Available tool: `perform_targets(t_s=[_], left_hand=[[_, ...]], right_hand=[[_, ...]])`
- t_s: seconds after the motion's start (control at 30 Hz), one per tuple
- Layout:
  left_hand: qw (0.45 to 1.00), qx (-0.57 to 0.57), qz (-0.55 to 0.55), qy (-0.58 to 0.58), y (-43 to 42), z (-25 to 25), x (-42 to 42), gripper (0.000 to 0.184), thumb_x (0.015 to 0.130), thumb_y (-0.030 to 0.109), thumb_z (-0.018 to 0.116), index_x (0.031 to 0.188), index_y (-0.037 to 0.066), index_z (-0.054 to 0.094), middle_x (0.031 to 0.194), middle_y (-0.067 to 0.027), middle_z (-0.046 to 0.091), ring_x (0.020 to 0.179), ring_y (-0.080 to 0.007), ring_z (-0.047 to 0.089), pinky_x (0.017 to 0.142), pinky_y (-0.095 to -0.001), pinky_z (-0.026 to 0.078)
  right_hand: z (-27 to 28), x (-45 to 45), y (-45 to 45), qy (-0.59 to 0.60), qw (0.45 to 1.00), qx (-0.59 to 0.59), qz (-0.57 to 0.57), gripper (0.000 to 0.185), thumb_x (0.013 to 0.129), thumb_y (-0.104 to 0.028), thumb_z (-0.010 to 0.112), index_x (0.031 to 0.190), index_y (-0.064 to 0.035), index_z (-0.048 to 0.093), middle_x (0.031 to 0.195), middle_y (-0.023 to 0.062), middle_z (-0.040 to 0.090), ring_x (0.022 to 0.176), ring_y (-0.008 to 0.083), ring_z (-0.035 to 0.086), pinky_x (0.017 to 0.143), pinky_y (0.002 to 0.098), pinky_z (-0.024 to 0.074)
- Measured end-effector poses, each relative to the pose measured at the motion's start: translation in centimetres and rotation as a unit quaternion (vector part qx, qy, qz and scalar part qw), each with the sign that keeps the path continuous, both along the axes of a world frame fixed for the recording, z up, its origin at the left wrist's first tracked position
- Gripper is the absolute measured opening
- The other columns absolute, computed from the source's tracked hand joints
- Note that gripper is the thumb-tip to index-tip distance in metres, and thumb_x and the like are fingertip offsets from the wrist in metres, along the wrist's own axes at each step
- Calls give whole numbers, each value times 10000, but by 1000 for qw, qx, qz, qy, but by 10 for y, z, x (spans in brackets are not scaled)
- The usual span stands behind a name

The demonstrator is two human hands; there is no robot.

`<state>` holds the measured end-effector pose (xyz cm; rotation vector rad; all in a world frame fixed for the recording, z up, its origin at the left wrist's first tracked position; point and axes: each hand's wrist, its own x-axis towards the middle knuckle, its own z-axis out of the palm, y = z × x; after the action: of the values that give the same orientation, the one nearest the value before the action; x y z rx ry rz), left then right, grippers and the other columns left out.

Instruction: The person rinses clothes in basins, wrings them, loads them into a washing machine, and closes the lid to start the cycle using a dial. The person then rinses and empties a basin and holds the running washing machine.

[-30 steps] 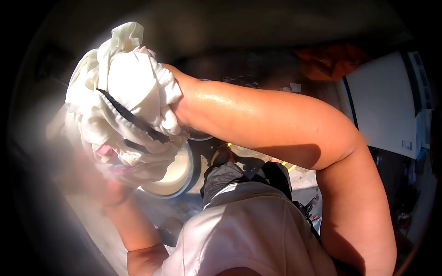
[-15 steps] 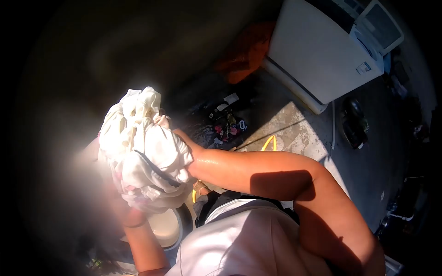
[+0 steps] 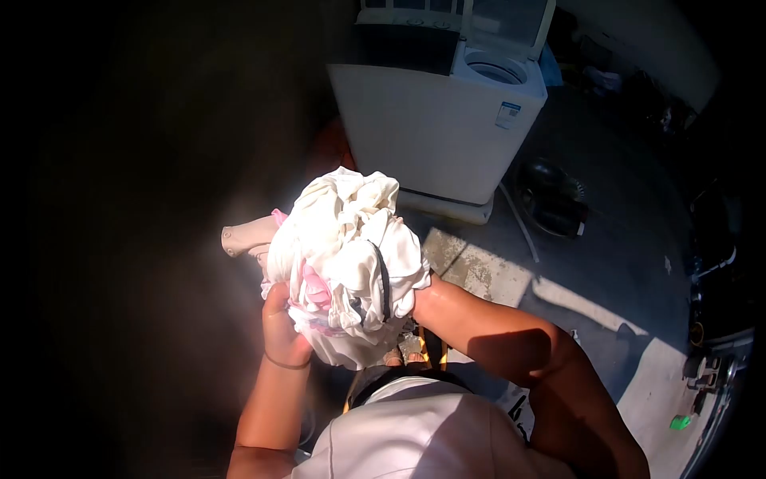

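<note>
A large bundle of clothes (image 3: pixel 347 247), mostly white with pink and beige pieces and a dark strip, is lifted in front of my body. My left hand (image 3: pixel 286 334) grips its lower left side, thumb on the cloth and the other fingers hidden under it. On the bundle's right side, my right hand (image 3: pixel 423 302) holds it too, most of its fingers covered by fabric. A beige piece with buttons (image 3: pixel 246 237) sticks out on the left. Beyond the bundle stands a white washing machine (image 3: pixel 423 132), its right-hand lid (image 3: pixel 511 28) raised over a round tub opening (image 3: pixel 496 70).
A black basin-like object (image 3: pixel 546 195) lies on the floor right of the machine, near a pale hose (image 3: pixel 520 223). A small green object (image 3: pixel 679 422) sits at the far right. Deep shadow covers the left side.
My view has turned right, so the washing machine now stands straight ahead. The clothes bundle, still in both hands, appears lower and nearer the middle. The yellow-rimmed floor items have left view.
</note>
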<state>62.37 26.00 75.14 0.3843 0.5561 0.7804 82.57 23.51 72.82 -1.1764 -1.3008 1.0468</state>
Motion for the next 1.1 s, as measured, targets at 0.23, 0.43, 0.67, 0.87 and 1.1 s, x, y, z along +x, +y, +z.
perform_targets(t_s=[0.23, 0.43, 0.67, 0.87, 1.1], left_hand=[[988, 60, -136, -46, 105, -31, 195, 490, 861, 156, 439, 1319, -18, 434, 1266, -192, 538, 1146, -324, 546, 1000, -459, 429], [941, 217, -221, -134, 211, -1, 413, 350, 896, 209, 457, 1146, -15, 556, 1104, -169, 624, 1018, -312, 609, 960, -469, 458], [811, 356, -330, -328, 300, 35, 650, 454, 918, 340, 420, 1228, 33, 546, 1162, -163, 623, 1060, -316, 593, 980, -458, 431], [922, 332, -129, -150, 344, -110, 632, 307, 839, 210, 566, 1073, 13, 589, 1044, -132, 634, 950, -259, 632, 875, -384, 490], [522, 731, -39, 438, 368, -299, 562, 563, 780, 70, 644, 1305, 44, 441, 1323, -175, 407, 1053, -274, 565, 936, -356, 449]], right_hand=[[-9, 161, 37, -334, 899, 197, -202, 376, 969, -269, 414, 1274, -53, 445, 1215, 99, 546, 1099, 196, 541, 970, 303, 427], [35, 352, 91, -769, 551, 95, -310, 358, 918, -363, 503, 1191, -135, 547, 1130, 45, 604, 1103, 202, 542, 936, 360, 441], [17, 596, 211, -481, 761, 199, -386, 448, 856, -332, 586, 1248, -128, 512, 1154, 88, 591, 1105, 227, 552, 924, 377, 457], [-93, 624, 263, -128, 902, 241, -333, 556, 802, -305, 657, 1297, -122, 481, 1174, 124, 580, 1107, 249, 561, 913, 392, 470], [-237, 658, 233, -529, 805, -146, -225, 755, 730, -233, 751, 1392, -164, 394, 1419, 158, 357, 1203, 352, 482, 950, 413, 457]])
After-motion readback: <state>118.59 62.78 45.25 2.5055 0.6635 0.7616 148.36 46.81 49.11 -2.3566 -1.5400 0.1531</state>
